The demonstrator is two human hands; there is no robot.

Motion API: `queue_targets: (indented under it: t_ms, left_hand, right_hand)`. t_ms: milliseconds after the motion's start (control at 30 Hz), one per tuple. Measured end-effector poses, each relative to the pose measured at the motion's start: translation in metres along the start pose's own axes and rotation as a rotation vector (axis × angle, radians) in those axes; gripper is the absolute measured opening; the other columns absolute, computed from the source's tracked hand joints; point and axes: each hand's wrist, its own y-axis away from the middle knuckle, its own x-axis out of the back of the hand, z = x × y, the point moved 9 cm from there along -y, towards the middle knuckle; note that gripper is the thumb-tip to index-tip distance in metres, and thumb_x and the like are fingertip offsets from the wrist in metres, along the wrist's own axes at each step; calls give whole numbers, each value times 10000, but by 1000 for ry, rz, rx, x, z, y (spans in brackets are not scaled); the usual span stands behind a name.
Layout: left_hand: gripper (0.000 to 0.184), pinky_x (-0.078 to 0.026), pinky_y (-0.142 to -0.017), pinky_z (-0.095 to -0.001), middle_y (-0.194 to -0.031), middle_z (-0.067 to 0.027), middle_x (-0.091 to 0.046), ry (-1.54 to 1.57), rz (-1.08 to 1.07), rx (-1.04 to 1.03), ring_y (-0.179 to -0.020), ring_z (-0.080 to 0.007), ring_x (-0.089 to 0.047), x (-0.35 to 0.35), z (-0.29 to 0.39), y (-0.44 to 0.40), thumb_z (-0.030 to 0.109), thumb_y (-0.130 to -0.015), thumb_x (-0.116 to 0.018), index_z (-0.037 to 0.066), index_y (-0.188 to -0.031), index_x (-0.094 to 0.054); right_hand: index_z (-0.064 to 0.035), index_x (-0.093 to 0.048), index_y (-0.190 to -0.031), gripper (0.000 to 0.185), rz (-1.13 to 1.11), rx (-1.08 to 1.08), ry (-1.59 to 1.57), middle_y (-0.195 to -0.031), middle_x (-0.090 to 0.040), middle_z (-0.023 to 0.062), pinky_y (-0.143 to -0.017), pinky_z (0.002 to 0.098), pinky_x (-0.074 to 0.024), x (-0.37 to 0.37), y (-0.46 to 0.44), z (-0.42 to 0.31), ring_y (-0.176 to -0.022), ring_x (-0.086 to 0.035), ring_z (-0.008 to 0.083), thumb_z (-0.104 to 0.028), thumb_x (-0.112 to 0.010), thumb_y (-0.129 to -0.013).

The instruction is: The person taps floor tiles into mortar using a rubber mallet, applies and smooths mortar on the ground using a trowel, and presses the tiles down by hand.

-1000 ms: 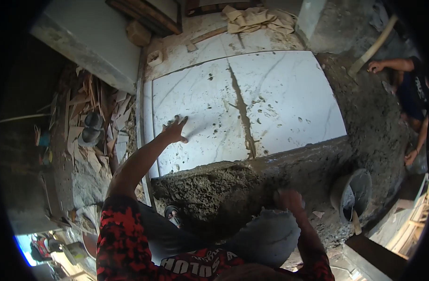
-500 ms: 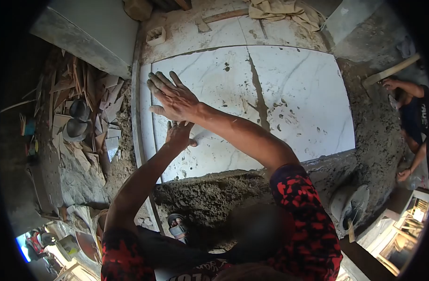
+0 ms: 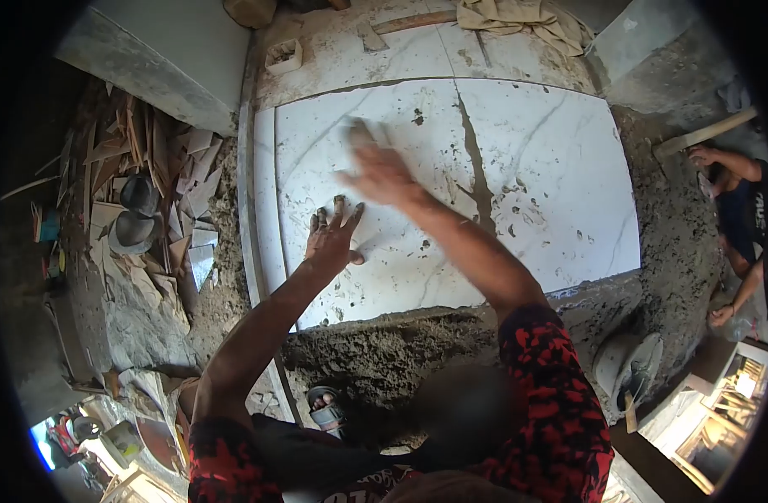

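Note:
Two large white marble-patterned tiles [image 3: 552, 184] lie side by side in front of me, flecked with wet mortar. A dark mortar-smeared gap [image 3: 476, 172] runs between them. My left hand [image 3: 332, 239] rests on the left tile [image 3: 401, 277] with its fingers spread and their tips dark with mortar. Above and to its right is my right hand [image 3: 380, 172], blurred by motion, with thumb and fingers stretched apart over the same tile. Neither hand holds anything. Whether the right palm touches the tile, I cannot tell.
Wet mortar [image 3: 384, 348] borders the tiles at the near side. Broken tile pieces [image 3: 199, 189] and dark bowls [image 3: 135, 230] lie left. A hammer-like tool [image 3: 371, 38], a small white container [image 3: 283, 57] and cloth [image 3: 522, 21] are beyond. A bucket [image 3: 627, 365] and another person [image 3: 740, 201] are right.
My right hand has swept right across the left tile, away from its left edge. My left hand has shifted slightly right, and its spread fingers now show. The view has shifted a little.

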Motion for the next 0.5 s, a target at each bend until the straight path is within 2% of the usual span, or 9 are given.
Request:
queue_targets:
  t_ms: [33, 67, 133, 200, 233, 333, 433, 467, 500]
  left_hand:
    - [1096, -235, -1077, -547, -1483, -235, -191, 38, -2, -1, -1286, -533, -267, 0, 2, 2, 323, -564, -844, 203, -1457, -220]
    - [1109, -228, -1082, -542, -1483, -237, -190, 68, 18, -1, -1294, -524, -261, 7, 1, -1, 319, -560, -846, 200, -1460, -210]
    - [1126, -220, -1091, -532, -1483, -237, -184, 82, -16, 17, -1308, -511, -249, 1, 1, 9, 305, -555, -851, 196, -1464, -194]
    - [1130, -208, -1099, -521, -1501, -203, -161, 65, -1, 14, -1310, -503, -247, 2, -2, -4, 336, -573, -844, 184, -1467, -169]
    - [1143, -211, -1102, -510, -1498, -203, -171, 49, -17, 16, -1320, -488, -239, 5, 1, -2, 338, -570, -846, 121, -1462, -165]
    - [1154, -215, -1105, -496, -1498, -197, -179, 73, -12, 36, -1333, -470, -229, 7, -1, -2, 333, -564, -850, 56, -1450, -165]
    - [1166, -221, -1105, -490, -1498, -185, -187, 97, 25, 26, -1341, -446, -230, 7, -2, -3, 323, -553, -857, 24, -1441, -162]
    - [1169, -222, -1105, -491, -1497, -183, -189, 118, 66, 11, -1342, -442, -230, 8, -3, 1, 320, -549, -859, 30, -1442, -163]
    - [1167, -224, -1105, -491, -1496, -184, -191, 117, 35, 10, -1344, -440, -228, 8, -5, 4, 321, -546, -860, 31, -1440, -169]
  right_hand:
    - [41, -185, -1425, 779, 140, -32, 162, -1498, -133, 241, -1129, 499, -66, -11, 31, 56, -1405, -109, 337, -504, -405, -914]
    - [31, -150, -1437, 790, -148, -277, 288, -1511, -90, 225, -1136, 481, -29, 3, 34, 79, -1416, -63, 317, -514, -388, -916]
    - [49, -132, -1431, 823, -198, -305, 302, -1511, -62, 235, -1133, 502, -40, 8, 32, 81, -1408, -41, 361, -540, -372, -908]
    - [43, -134, -1433, 815, -187, -373, 236, -1513, -62, 227, -1135, 494, -3, -1, 24, 70, -1414, -39, 331, -543, -358, -912]
    - [47, -123, -1433, 816, -198, -263, 267, -1514, -52, 228, -1136, 486, 8, -2, 14, 40, -1416, -32, 322, -541, -351, -915]
    - [56, -179, -1420, 823, 69, 19, 184, -1493, -132, 255, -1132, 486, -85, 30, -17, -44, -1400, -119, 356, -532, -421, -897]
    - [51, -143, -1428, 810, 24, 2, -84, -1488, -134, 266, -1132, 493, -64, 15, -16, -4, -1396, -114, 371, -502, -424, -907]
    - [64, -156, -1420, 798, -32, -152, 158, -1488, -140, 265, -1131, 490, -72, -4, 21, 58, -1392, -123, 379, -491, -420, -911]
    - [65, -158, -1420, 785, -113, -247, 380, -1495, -124, 255, -1134, 479, -69, 5, 29, 73, -1399, -102, 367, -486, -403, -917]
